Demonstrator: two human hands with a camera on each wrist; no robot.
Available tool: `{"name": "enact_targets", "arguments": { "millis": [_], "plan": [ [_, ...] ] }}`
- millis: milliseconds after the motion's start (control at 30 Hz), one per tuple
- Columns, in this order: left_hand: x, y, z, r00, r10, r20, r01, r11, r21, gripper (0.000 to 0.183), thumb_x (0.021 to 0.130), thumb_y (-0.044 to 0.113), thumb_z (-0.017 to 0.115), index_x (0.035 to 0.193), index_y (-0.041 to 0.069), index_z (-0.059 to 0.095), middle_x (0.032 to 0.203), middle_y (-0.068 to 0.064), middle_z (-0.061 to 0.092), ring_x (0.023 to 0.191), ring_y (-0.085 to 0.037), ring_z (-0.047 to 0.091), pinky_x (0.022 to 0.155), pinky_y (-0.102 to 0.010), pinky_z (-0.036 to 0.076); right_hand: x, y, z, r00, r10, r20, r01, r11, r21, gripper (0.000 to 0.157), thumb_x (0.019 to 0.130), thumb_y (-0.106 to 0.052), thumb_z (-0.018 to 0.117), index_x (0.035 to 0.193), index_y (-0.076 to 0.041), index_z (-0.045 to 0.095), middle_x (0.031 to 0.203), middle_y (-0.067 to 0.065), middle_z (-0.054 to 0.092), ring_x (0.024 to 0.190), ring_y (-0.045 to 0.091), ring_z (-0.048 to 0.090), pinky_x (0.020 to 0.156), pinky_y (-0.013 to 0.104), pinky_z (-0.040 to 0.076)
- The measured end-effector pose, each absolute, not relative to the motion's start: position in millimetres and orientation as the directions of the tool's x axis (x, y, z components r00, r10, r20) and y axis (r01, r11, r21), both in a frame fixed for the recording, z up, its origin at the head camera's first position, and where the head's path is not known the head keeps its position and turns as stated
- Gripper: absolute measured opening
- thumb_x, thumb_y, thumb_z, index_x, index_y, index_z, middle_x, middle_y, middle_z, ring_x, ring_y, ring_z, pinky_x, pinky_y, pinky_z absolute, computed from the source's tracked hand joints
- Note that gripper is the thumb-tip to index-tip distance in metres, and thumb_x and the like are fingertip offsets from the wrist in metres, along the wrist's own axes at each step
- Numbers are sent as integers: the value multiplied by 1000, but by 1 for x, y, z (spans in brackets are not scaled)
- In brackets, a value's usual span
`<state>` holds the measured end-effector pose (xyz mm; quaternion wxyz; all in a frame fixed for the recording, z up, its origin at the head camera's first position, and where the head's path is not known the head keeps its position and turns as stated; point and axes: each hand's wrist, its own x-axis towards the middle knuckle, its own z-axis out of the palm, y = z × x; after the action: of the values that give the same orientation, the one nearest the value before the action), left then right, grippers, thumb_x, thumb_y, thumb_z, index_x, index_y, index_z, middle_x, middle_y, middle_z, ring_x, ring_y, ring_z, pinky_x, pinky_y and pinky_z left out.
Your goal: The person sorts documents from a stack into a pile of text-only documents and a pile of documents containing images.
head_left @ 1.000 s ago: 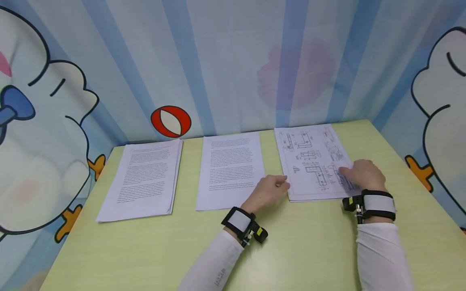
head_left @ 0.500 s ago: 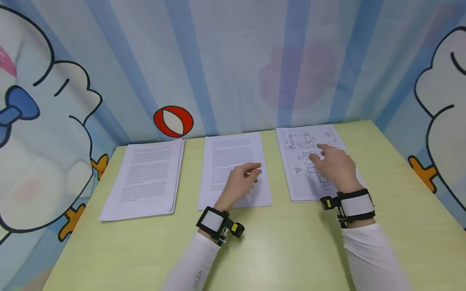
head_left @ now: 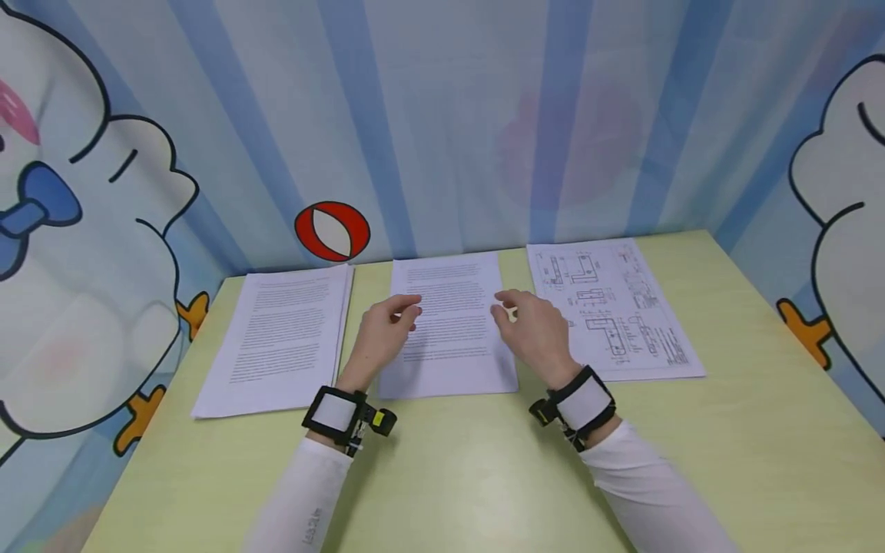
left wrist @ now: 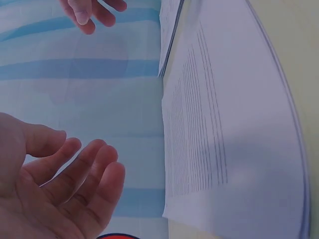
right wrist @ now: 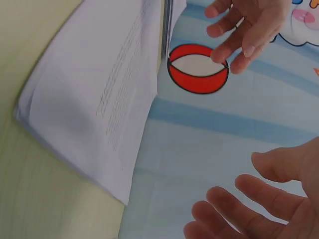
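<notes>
A middle stack of printed text sheets (head_left: pixel 449 369) lies flat on the table. Above its left edge hovers my left hand (head_left: pixel 380 338), fingers loosely bent and holding nothing. My right hand (head_left: pixel 535 334) is raised over the gap at the stack's right edge, likewise with nothing in it. In the left wrist view, relaxed fingers (left wrist: pixel 94 184) stand apart from the paper stack (left wrist: pixel 259 124). The right wrist view shows loosely spread fingers (right wrist: pixel 239 209), also clear of the stack (right wrist: pixel 75 99).
On the left lies a thicker stack of text sheets (head_left: pixel 283 330), its edges slightly uneven. A stack topped by a technical drawing (head_left: pixel 643 307) lies on the right. Behind the pale yellow-green table (head_left: pixel 442 476) hangs a striped blue curtain (head_left: pixel 456 138) with cartoon prints.
Both hands have moved left. The right hand has left the drawing stack for the middle stack's right edge, and the left hand has shifted across to its left edge. The stacks look unmoved.
</notes>
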<state>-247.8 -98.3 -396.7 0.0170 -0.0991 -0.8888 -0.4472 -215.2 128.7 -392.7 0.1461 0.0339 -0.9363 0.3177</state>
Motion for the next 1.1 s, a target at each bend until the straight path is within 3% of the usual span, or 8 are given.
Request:
{"name": "enact_targets", "arguments": {
  "millis": [167, 533, 833, 1100],
  "plan": [
    [-249, -129, -394, -982, 122, 143, 188, 646, 739, 33, 95, 22, 50, 122, 8, 62, 112, -11, 68, 87, -24, 64, 69, -33, 52, -218, 101, -397, -945, 37, 325, -186, 758, -626, 30, 91, -29, 55, 110, -11, 69, 105, 10, 72, 80, 24, 68, 55, 36, 52],
    [-241, -203, -394, -986, -11, 166, 98, 765, 637, 35, 97, 21, 44, 125, 5, 59, 117, -19, 63, 103, -32, 56, 73, -39, 47, -221, 48, -411, -937, 49, 347, -264, 553, -790, 23, 89, -26, 58, 100, -12, 73, 89, 3, 73, 72, 14, 66, 59, 32, 52],
    [-243, -237, -392, -997, -27, 74, 20, 818, 574, 40, 97, 21, 43, 129, 1, 55, 136, -25, 50, 126, -42, 43, 98, -57, 39, -226, 10, -420, -971, -183, 151, -212, 384, -899, 33, 90, -24, 56, 119, -10, 64, 111, 10, 68, 94, 24, 64, 81, 39, 53],
    [-247, -269, -400, -997, -77, -20, -77, 870, 487, 46, 95, 20, 42, 133, -5, 47, 138, -32, 42, 123, -46, 42, 86, -55, 43, -231, -19, -430, -945, -327, 12, -102, 259, -961, 45, 91, -22, 53, 134, -8, 51, 127, 17, 59, 103, 27, 63, 83, 38, 55]
  ]
}}
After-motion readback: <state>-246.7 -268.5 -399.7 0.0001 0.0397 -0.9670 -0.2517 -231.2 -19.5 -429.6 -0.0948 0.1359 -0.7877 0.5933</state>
